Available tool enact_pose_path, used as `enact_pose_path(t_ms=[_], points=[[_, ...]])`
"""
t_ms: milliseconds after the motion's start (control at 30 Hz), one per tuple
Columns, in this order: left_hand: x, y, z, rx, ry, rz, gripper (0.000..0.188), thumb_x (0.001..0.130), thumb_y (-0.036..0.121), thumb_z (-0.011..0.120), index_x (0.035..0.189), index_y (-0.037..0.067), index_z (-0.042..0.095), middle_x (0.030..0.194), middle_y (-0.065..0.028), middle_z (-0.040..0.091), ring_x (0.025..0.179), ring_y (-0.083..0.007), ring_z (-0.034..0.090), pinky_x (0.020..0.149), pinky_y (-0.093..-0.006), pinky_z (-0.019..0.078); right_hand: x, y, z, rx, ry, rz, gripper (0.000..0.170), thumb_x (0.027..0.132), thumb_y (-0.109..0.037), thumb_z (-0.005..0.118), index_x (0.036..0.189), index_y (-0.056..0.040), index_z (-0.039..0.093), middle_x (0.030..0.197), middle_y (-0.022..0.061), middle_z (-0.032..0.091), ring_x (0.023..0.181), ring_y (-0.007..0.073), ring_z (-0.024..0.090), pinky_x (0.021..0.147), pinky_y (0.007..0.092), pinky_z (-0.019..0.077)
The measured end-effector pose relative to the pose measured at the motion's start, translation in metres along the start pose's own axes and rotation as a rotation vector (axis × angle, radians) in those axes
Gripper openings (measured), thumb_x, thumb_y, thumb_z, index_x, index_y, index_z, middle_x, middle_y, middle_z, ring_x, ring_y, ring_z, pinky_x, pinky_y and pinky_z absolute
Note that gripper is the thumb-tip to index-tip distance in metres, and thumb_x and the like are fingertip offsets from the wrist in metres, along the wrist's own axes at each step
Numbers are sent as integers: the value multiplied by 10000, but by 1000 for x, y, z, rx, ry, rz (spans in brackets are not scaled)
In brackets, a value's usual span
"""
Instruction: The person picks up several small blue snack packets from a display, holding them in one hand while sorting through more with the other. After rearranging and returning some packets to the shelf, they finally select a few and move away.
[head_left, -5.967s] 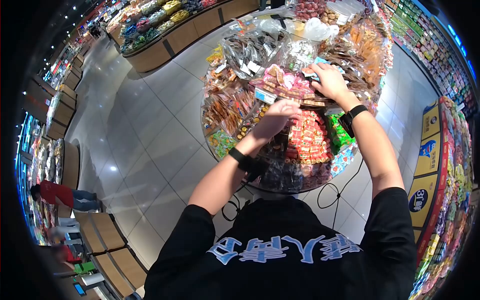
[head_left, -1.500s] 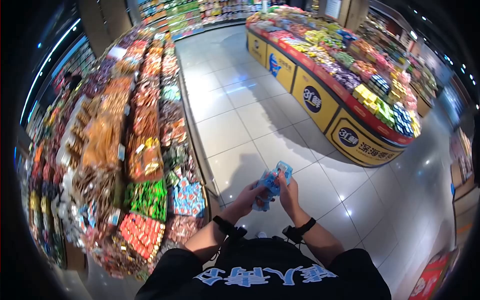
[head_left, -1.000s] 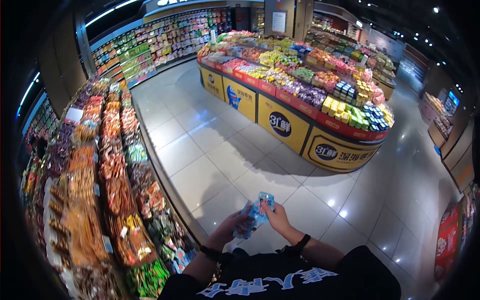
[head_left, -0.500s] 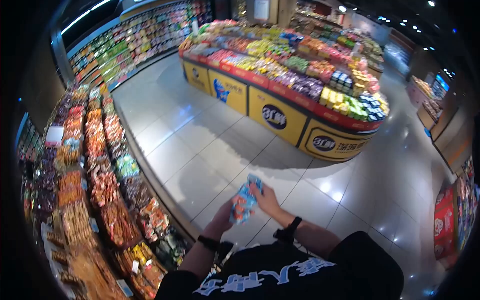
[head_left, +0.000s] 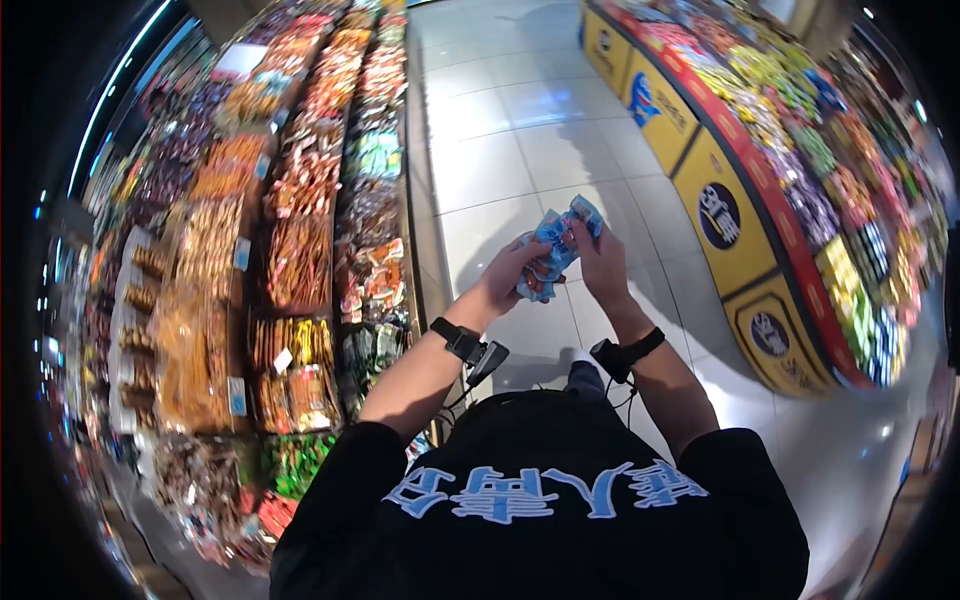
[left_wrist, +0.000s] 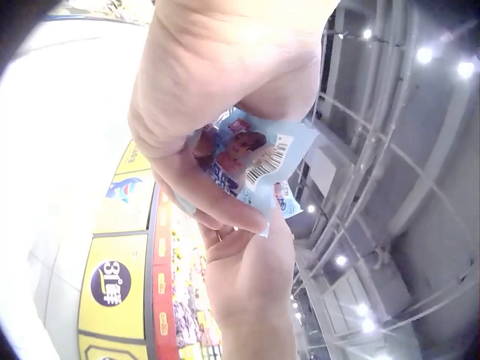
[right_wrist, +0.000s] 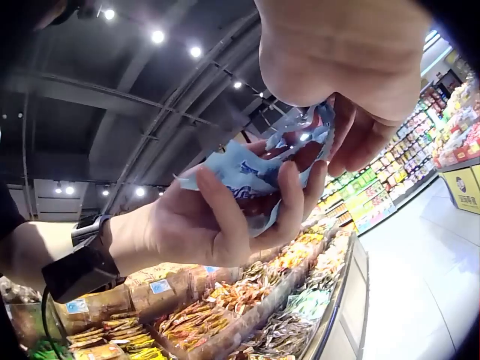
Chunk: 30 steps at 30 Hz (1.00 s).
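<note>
Several small light-blue snack packets (head_left: 548, 258) with printed pictures are bunched together in front of my chest, over the aisle. My left hand (head_left: 503, 280) grips the bunch from its left side, fingers curled round it in the right wrist view. From the right, my right hand (head_left: 603, 268) pinches a packet at the upper end of the bunch. Up close, a packet (left_wrist: 262, 154) shows a barcode and a printed face, partly covered by the left fingers (left_wrist: 206, 191). The wrappers look crinkled and shiny.
On the left runs a long display (head_left: 300, 230) heaped with wrapped snacks, its edge beside my left forearm. A yellow-fronted counter (head_left: 720, 230) with a red rim and piled sweets stands to the right. Tiled floor (head_left: 520, 150) lies between them.
Six seconds ago both hands were spread over the rounded end of a snack display; now they hold blue packets together above the aisle. Lately the view has swung back toward the left-hand display.
</note>
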<state>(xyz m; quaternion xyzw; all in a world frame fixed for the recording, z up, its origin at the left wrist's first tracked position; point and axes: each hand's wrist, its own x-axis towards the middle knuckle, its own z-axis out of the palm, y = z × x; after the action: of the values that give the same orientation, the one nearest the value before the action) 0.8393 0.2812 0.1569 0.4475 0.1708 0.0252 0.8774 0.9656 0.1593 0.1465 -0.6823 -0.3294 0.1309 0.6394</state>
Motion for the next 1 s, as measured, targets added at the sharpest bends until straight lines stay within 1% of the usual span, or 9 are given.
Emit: enact_pose_path(t_ms=[133,267,367,400,433,533,767,867,1000], points=[[38,1,0,-52,156,94,330,929,248,569,1178,42,504,883,-114,650,799,-238,700,492,-315,547,65,23,-15,-39,-111,-149,365,990,-233,543,1271,0,563,955,120,707,894,134,661,807,274,504],[52,2,6,-110,260,207,342,932,219,565,1210,25,517,872,-121,657,792,-231,708,457,-278,532,114,31,-24,67,-299,-102,358,956,-165,600,1280,-12,574,987,114,704,928,120,651,793,282,522],[36,-6,12,-132,417,265,330,936,206,564,1211,28,519,902,-112,676,744,-183,709,469,-255,546,138,43,-8,8,-413,-339,284,906,-75,646,1180,3,635,1012,99,685,921,133,637,785,293,536],[28,-17,3,-125,479,274,303,937,200,563,1187,33,529,910,-107,682,726,-164,707,480,-257,556,143,59,3,33,-503,-270,262,918,-74,629,1168,2,639,1021,112,686,946,153,639,832,300,519],[20,-28,-3,-110,532,332,244,936,190,565,1133,48,542,881,-93,680,704,-140,702,487,-258,564,139,48,14,4,-568,-214,240,941,-97,599,1147,18,644,1040,116,685,946,168,641,861,301,500],[-26,-52,0,-270,748,322,178,931,184,583,1067,78,541,712,-48,627,626,-135,688,461,-258,552,111,53,50,206,-843,-45,320,988,-171,537,1214,52,575,1000,124,684,864,153,646,792,286,505],[-139,-124,16,-559,1139,510,141,922,181,612,965,91,513,634,-24,562,565,-152,673,433,-316,568,15,42,123,251,-1302,55,254,996,-183,525,1143,19,570,879,92,678,737,106,619,685,237,471],[-188,-148,27,-617,1232,542,146,920,180,620,940,89,508,627,-17,551,561,-158,673,429,-309,560,-26,35,147,258,-1396,86,284,1006,-219,516,1149,21,569,884,99,677,732,125,623,676,245,478],[-250,-192,25,-690,1277,608,146,907,176,640,924,96,519,624,-14,552,519,-147,645,421,-296,537,-82,38,173,248,-1384,140,297,987,-260,545,1075,17,606,915,98,664,766,139,626,677,254,480]])
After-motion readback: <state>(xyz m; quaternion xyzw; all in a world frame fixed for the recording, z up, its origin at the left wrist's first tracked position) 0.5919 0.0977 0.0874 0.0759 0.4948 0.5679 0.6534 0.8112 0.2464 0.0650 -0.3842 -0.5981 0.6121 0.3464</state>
